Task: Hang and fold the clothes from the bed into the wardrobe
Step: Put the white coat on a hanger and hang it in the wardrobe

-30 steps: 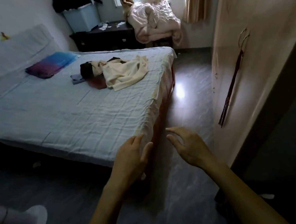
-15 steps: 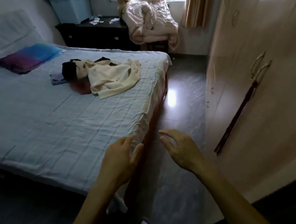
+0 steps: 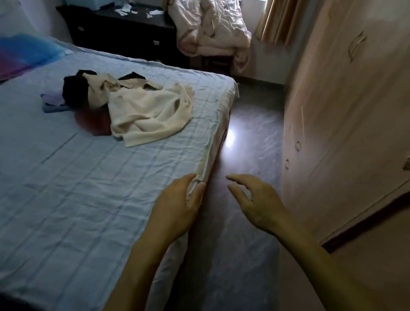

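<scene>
Cream-coloured clothes (image 3: 149,110) lie heaped on the bed (image 3: 45,195), well beyond both hands. Left hand (image 3: 177,210) and right hand (image 3: 256,201) hold nothing (fingers loosely apart).

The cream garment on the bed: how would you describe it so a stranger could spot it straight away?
Start at the bed with its pale blue checked sheet, and look toward the far right corner, nearest the window. A small heap of clothes lies there, and the cream garment is the largest piece, spread crumpled on the heap's right side. Its neighbours are black, dark red and bluish; it alone is light cream.
</scene>
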